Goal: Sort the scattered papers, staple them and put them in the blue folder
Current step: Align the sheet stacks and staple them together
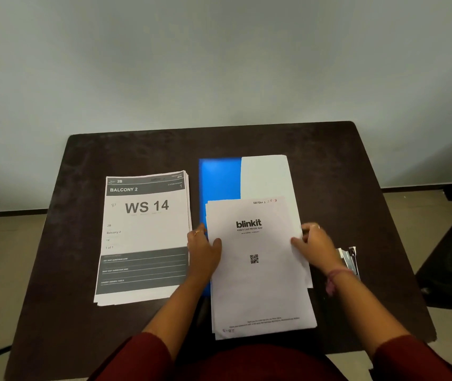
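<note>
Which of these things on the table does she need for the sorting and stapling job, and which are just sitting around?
Needed:
blinkit stack, in both hands' grip: left hand, right hand
WS 14 stack
blue folder
blank sheet on the folder
stapler

Just there:
table
floor
wall

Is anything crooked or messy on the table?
A little. The blinkit stack, held by both hands, lies tilted and hangs over the table's near edge. Its sheets aren't squared up. The WS 14 pile is slightly fanned too.
</note>
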`<action>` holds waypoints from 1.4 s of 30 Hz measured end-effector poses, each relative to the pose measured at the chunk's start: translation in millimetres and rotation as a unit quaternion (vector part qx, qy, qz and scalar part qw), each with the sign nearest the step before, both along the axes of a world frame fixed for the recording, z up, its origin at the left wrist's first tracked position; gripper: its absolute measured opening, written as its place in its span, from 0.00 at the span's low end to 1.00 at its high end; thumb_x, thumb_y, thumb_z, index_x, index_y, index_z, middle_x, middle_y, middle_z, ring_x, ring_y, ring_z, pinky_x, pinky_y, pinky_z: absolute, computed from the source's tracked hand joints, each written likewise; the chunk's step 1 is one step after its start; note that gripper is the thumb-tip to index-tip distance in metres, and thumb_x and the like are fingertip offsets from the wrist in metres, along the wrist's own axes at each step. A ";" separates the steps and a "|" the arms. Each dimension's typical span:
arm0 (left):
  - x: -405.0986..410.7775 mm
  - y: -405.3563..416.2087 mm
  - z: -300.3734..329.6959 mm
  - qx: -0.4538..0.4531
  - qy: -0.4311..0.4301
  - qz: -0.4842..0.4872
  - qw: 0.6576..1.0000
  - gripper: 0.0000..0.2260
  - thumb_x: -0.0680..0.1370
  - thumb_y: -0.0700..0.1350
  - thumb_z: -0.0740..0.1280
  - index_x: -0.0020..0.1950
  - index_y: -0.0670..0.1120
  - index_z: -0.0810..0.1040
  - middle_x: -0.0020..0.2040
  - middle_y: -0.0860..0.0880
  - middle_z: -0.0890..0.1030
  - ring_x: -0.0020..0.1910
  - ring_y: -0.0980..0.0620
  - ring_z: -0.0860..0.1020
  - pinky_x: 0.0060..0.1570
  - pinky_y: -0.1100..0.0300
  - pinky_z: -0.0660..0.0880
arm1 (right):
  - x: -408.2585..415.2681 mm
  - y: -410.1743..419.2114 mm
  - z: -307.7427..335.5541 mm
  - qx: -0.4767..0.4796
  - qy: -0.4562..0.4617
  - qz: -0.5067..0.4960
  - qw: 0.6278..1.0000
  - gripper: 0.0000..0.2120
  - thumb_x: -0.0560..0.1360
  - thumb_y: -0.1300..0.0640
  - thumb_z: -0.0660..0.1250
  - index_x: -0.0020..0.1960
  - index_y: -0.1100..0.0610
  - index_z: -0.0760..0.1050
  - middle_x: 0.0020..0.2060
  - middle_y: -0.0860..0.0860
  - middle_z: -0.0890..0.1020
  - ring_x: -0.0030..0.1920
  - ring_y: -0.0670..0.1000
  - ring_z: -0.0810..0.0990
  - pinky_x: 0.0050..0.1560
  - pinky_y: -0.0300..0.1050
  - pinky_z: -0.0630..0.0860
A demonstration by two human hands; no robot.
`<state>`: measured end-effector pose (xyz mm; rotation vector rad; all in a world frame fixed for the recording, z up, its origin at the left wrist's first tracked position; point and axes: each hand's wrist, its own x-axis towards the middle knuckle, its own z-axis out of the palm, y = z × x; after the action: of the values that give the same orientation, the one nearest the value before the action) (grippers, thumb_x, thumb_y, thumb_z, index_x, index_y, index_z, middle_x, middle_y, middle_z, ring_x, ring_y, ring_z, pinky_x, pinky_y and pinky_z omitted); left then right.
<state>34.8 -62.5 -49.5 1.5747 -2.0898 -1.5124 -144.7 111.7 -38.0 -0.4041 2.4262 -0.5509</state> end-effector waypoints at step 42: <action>20.0 -34.9 6.3 0.004 0.126 -0.140 0.982 0.27 0.74 0.41 0.72 0.71 0.49 0.67 0.62 0.57 0.72 0.61 0.57 0.72 0.55 0.70 0.71 | -49.5 -29.1 64.6 -0.111 -0.239 0.290 0.920 0.05 0.69 0.56 0.75 0.44 0.52 0.84 0.47 0.47 0.85 0.50 0.48 0.83 0.57 0.42 0.77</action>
<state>54.8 -97.4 -43.2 1.0563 -2.2245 -1.7033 -194.2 82.6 26.6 -0.9282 1.6681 -0.5726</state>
